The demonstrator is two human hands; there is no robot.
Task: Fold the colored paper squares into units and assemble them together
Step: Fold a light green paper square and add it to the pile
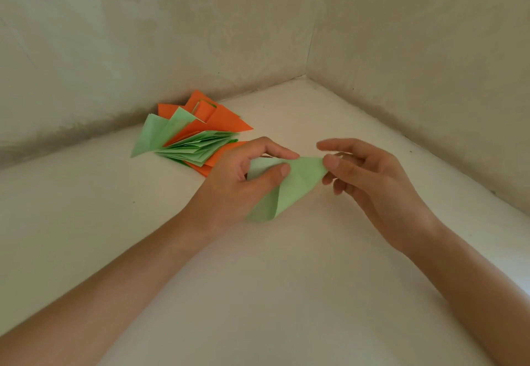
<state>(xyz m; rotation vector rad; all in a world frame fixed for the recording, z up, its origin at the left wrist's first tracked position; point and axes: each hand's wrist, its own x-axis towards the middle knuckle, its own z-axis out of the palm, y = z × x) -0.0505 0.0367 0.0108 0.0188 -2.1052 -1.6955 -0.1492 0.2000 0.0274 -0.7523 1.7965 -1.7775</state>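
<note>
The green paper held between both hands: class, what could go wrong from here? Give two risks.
1. The green paper is pinched by the left hand and, at one corner, the right hand, not pressed flat; a crease made this way may come out crooked.
2. The pile of folded green and orange pieces lies just behind the left hand; a careless sweep might scatter it.

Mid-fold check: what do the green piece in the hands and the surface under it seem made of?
Green piece: thin matte paper, apparently; it curls softly at its lower end and shows faint creases between the left hand and right hand that pinch it. Surface: hard, smooth, off-white, dull finish with small specks; perhaps painted or stone, I cannot tell which.
</note>
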